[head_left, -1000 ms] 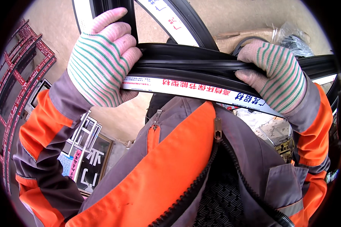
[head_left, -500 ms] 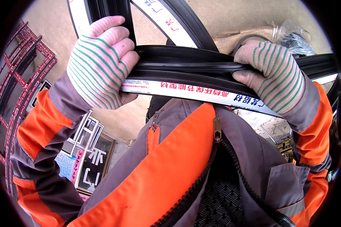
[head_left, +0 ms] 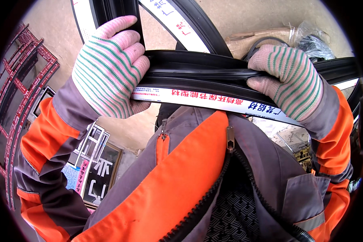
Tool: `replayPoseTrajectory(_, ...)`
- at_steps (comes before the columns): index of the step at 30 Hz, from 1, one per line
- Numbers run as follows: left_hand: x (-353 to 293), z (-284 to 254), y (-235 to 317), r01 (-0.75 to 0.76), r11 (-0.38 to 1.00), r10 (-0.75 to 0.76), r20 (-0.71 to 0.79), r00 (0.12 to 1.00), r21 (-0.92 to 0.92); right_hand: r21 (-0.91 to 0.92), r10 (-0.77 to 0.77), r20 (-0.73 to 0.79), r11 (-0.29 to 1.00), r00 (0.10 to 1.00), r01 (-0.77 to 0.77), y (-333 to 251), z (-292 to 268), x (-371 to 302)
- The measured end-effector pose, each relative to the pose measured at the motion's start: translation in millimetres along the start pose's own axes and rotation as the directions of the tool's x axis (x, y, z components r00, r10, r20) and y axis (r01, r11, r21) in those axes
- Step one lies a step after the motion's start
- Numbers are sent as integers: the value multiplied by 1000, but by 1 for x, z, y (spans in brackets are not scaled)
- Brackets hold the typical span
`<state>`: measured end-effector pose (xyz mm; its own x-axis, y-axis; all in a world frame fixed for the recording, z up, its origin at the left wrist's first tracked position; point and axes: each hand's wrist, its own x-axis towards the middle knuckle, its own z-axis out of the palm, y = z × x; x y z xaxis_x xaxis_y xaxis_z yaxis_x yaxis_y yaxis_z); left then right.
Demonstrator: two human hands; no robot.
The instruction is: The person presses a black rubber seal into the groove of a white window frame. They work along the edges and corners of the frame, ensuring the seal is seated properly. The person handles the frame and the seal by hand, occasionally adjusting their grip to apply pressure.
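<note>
A black aluminium profile frame [head_left: 189, 85], with white printed protective film along its edge, lies across in front of my chest. My left hand [head_left: 107, 74], in a pale pink glove with green stripes, is closed over the frame's left corner, fingers on top and thumb at the near edge. In the groove of the near bar runs a thin black rubber strip [head_left: 213, 74]. My right hand [head_left: 292, 78], gloved alike, pinches this strip between thumb and forefinger at the bar's right part. The fingers partly hide the strip's right end.
Beyond the near bar, a slanting black bar with white film [head_left: 181, 24] crosses. A clear plastic bag [head_left: 314, 40] and brown cardboard [head_left: 258, 34] lie at the far right. Red-and-dark frames [head_left: 18, 84] stand at the left; a framed sign [head_left: 103, 173] sits lower left.
My left hand has shifted very slightly to the right along the frame's corner. The right hand keeps its pinch in nearly the same place.
</note>
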<state>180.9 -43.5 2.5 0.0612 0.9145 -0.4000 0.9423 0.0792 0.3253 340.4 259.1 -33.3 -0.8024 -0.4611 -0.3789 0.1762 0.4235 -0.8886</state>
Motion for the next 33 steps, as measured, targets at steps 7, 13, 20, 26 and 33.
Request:
replayPoseTrajectory(7, -2, 5, -3, -73, 997, 69, -86, 994, -38, 52, 17, 27, 998, 999, -19, 1, 0, 1)
replayPoseTrajectory(13, -4, 6, -4, -72, 996, 67, -104, 992, -44, -8, -20, 38, 1000, 999, 20, -1, -1, 5)
replayPoseTrajectory(20, 0, 3, 0, -32, 999, 30, -87, 996, -25, 113, 27, 14, 993, 1000, -28, 5, 0, 4)
replayPoseTrajectory(26, 0, 4, -5, -51, 998, 43, -153, 987, -44, 132, 62, -66, 990, 996, -52, -6, 9, 7)
replayPoseTrajectory(33, 1, 6, -3, -62, 996, 52, -152, 987, -63, 43, -11, -36, 999, 999, 12, -6, 9, 6)
